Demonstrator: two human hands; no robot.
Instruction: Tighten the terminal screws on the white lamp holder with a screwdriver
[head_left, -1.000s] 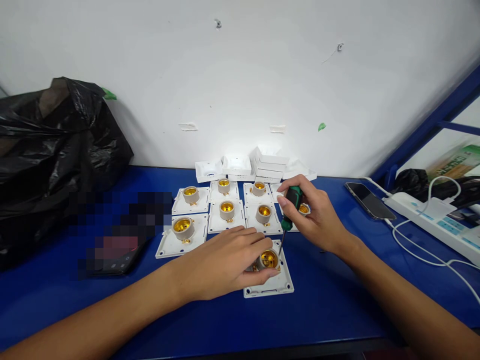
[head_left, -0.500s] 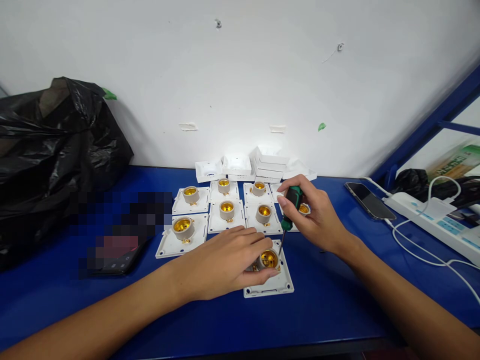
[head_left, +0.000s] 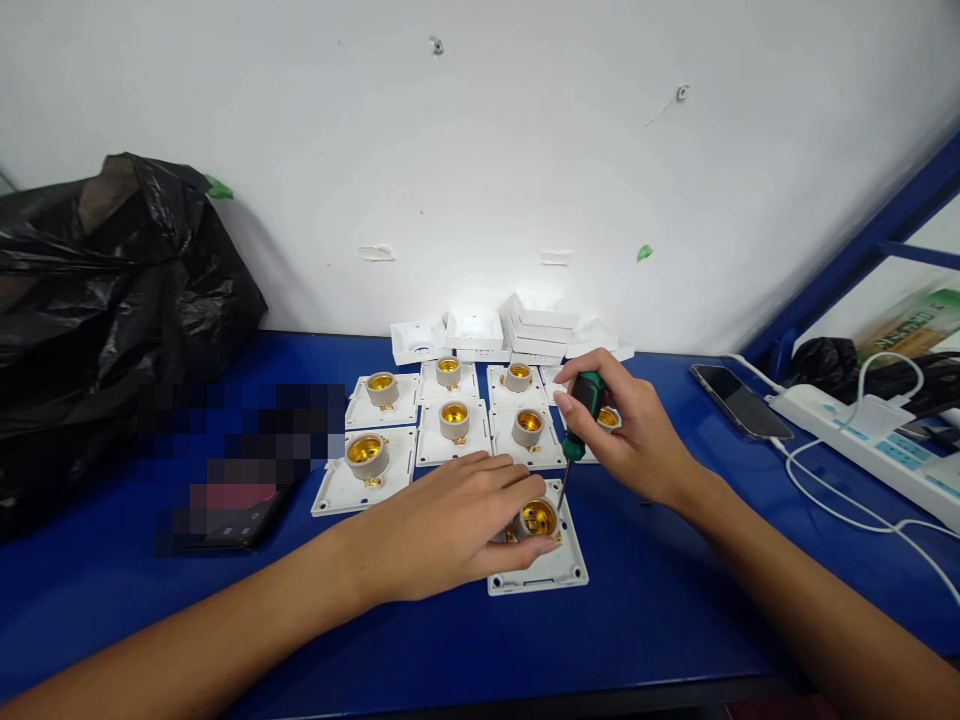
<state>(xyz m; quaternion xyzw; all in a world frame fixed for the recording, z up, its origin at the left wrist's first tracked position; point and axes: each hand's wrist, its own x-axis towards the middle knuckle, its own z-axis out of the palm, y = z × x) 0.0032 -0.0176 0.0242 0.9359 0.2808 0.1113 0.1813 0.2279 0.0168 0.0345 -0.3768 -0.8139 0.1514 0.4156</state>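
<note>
My left hand (head_left: 450, 525) lies over a white square lamp-holder plate (head_left: 551, 570) near the table's front, fingers and thumb closed around its beige socket with a brass inside (head_left: 537, 517). My right hand (head_left: 634, 435) grips a green-handled screwdriver (head_left: 582, 408), held nearly upright. Its thin shaft points down to the plate just right of the socket.
Several more socket plates (head_left: 452, 430) lie in rows behind on the blue table (head_left: 660, 600). White covers (head_left: 517, 330) are stacked by the wall. A black bag (head_left: 97, 290) fills the left. A phone (head_left: 739, 402), power strip (head_left: 877, 440) and white cables lie right; another phone (head_left: 240, 525) lies left.
</note>
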